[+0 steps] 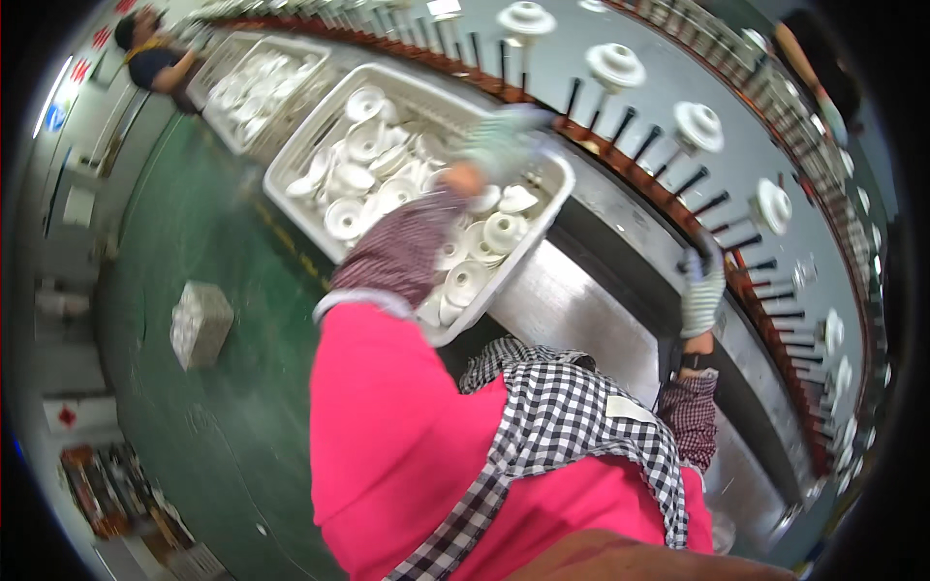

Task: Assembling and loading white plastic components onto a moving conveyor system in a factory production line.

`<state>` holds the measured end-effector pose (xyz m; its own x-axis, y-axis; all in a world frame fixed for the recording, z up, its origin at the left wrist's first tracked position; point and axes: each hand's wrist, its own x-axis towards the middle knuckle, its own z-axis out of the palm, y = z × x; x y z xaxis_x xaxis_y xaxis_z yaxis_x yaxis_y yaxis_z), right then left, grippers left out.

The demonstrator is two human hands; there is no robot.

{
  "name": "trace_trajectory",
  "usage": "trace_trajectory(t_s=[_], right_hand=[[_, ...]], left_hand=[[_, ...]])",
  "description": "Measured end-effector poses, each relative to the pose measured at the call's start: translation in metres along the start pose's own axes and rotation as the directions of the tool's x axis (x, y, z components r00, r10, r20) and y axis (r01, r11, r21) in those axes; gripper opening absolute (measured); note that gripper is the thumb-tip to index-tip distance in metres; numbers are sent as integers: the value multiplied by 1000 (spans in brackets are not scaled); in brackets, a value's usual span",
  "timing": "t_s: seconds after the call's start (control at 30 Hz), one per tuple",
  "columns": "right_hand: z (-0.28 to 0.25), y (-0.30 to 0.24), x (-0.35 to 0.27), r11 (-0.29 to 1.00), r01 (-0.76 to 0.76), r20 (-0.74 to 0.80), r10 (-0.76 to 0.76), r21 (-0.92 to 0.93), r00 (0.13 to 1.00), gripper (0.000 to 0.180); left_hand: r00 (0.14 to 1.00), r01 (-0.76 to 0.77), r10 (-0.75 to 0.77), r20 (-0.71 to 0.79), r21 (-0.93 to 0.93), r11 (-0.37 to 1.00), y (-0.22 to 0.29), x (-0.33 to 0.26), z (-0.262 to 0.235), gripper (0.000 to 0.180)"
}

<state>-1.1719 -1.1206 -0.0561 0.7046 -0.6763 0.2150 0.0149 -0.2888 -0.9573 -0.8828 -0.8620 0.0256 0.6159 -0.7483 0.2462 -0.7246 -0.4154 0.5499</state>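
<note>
My left hand [506,143], in a pale knit glove, is smeared by motion over the right side of a white plastic basket [320,124]. Its fingers point toward a row of upright pegs with black sleeves [627,126]. White disc-shaped pieces with raised centres [397,194] lie heaped in the basket. My right hand [702,295], in a striped pale glove with dark fingertips, is beside the pegs farther right. Its fingertips overlap the dark peg sleeves, and I cannot make out whether they grip anything.
Similar white pieces sit raised on some pegs, one being a stacked round piece [616,66]. A metal ledge [581,305] runs below the rack. Another filled basket [228,53] stands behind, near a person [160,63]. A second person [819,73] is across the rack. A whitish block-shaped container [201,324] rests on the green floor.
</note>
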Motion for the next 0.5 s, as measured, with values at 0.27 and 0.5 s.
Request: trace_trajectory(t_s=[0.27, 0.5], right_hand=[[-32, 33, -83, 892, -31, 143, 107, -451, 984, 30], [-58, 34, -77, 923, -61, 183, 140, -380, 973, 30]], left_hand=[[856, 289, -499, 134, 677, 677, -195, -70, -45, 35], [889, 130, -426, 167, 801, 585, -252, -86, -17, 33]])
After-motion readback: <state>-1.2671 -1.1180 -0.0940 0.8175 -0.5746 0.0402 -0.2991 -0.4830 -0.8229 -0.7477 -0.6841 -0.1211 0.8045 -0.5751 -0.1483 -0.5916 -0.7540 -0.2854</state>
